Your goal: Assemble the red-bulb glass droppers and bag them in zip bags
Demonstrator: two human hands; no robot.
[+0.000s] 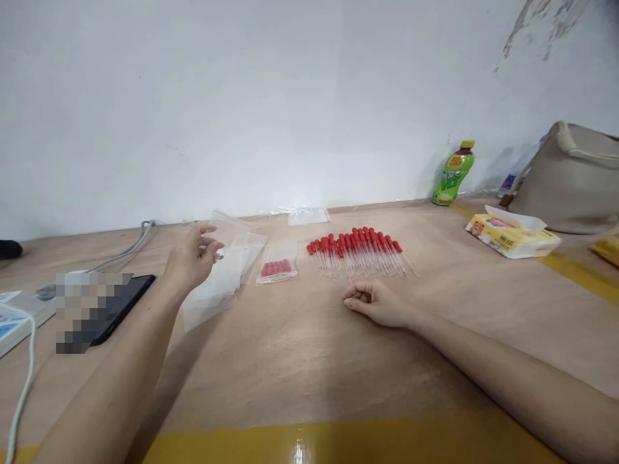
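My left hand is over the stack of clear plastic zip bags, fingers apart and partly bent. Whether its fingertips touch the top bag I cannot tell. To the right of the stack lies a small clear bag with several red rubber bulbs inside. A row of droppers with red bulbs and thin clear tubes is spread out farther right, bulbs toward the wall. Just in front of these tubes my right hand rests on the table, its fingers curled in and nothing visible in them.
A dark phone lies by my left forearm, near cables and a white box. At the right are a tissue pack, a green drink bottle and a grey-beige bag. The wall bounds the table behind.
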